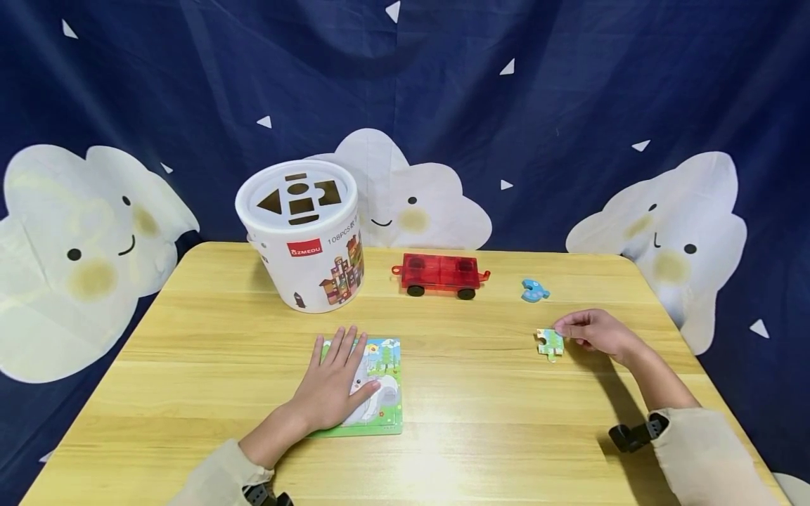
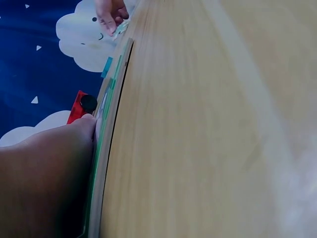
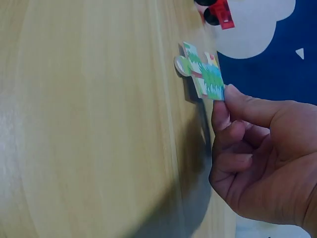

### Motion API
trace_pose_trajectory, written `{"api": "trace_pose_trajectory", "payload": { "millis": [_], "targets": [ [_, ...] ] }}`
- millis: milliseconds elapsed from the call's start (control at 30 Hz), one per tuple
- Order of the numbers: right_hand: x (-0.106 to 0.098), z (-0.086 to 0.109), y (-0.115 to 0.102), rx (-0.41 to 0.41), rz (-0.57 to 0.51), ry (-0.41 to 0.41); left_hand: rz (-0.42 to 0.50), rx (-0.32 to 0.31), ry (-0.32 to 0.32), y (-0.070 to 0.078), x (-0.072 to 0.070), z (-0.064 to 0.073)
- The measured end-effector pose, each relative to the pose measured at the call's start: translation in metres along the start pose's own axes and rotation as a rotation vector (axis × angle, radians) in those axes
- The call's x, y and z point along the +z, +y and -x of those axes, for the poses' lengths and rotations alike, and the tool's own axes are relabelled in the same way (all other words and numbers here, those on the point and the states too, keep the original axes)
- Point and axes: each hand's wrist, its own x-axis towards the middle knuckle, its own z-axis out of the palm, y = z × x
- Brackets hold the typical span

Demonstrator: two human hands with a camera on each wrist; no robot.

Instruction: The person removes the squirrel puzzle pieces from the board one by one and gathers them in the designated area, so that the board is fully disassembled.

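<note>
Between thumb and index finger, my right hand (image 1: 598, 333) pinches a jigsaw puzzle piece (image 1: 550, 343) by its edge. Green trees are printed on the piece (image 3: 204, 74), and a rounded tab sticks out of one side. My left hand (image 1: 338, 386) lies with spread, straight fingers on a square jigsaw puzzle (image 1: 391, 414) showing a pale animal on grass. Palm and fingers cover the left part of the picture. Seen from the left wrist, the puzzle board (image 2: 110, 106) is edge-on, under the hand.
Behind the puzzle stands a white bucket (image 1: 297, 246) with shape holes in its lid. A red toy car base (image 1: 439, 273) with black wheels sits at the back middle. A small blue puzzle-like piece (image 1: 534, 290) lies to its right. A dark curtain (image 1: 443, 84) hangs behind the wooden table (image 1: 481, 436).
</note>
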Motion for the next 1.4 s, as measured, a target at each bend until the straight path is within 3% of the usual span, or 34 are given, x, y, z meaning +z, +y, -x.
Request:
{"api": "trace_pose_trajectory", "payload": {
  "millis": [333, 600, 800, 1067, 1233, 1400],
  "targets": [
    [0.007, -0.001, 0.005, 0.005, 0.239, 0.145, -0.002, 0.01, 0.016, -0.001, 0.001, 0.0],
    [0.012, -0.002, 0.003, -0.054, 0.257, 0.231, 0.035, 0.022, 0.012, 0.001, -0.005, 0.0],
    [0.029, -0.009, -0.014, -0.133, 0.226, 0.252, 0.076, -0.04, -0.035, 0.003, -0.013, -0.003],
    [0.078, -0.026, -0.057, -0.232, 0.148, 0.154, 0.123, -0.06, 0.009, -0.008, -0.02, 0.007],
    [0.121, -0.041, -0.081, -0.277, 0.09, 0.072, 0.095, -0.086, -0.002, -0.022, -0.023, 0.022],
    [0.171, -0.054, -0.105, -0.334, 0.076, -0.018, 0.099, -0.08, -0.004, -0.025, -0.019, 0.027]
  ]
}}
